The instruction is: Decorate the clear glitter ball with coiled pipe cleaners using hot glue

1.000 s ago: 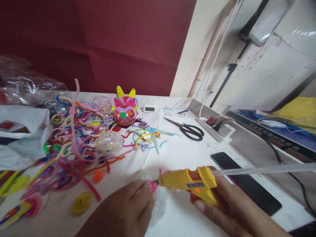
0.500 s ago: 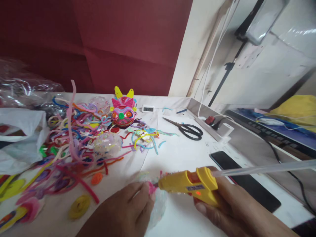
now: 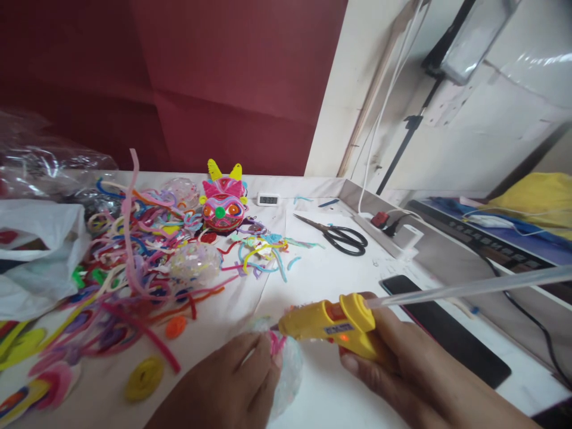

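Note:
In my right hand (image 3: 384, 357) is a yellow hot glue gun (image 3: 328, 325), its indicator lit orange and a long clear glue stick (image 3: 447, 290) running out of its back. Its nozzle points left, close to a small pink fuzzy piece (image 3: 277, 341) that my left hand (image 3: 236, 372) pinches between thumb and fingers. Beneath the left fingers lies a pale, translucent rounded piece (image 3: 288, 381) with coloured specks, partly hidden by the hand. Whether the nozzle touches the pink piece I cannot tell.
A colourful lion-like head (image 3: 223, 205) stands behind a heap of pipe cleaners (image 3: 134, 250). Black-handled scissors (image 3: 342, 235), a small digital clock (image 3: 268, 199), a phone (image 3: 451, 333) and a power strip (image 3: 393, 238) lie farther back and right. A yellow coil (image 3: 144, 379) is at left.
The glue gun has shifted slightly left and up, its nozzle now above the pink piece, and the glue stick's tail has risen. My left hand keeps its pinch almost in place.

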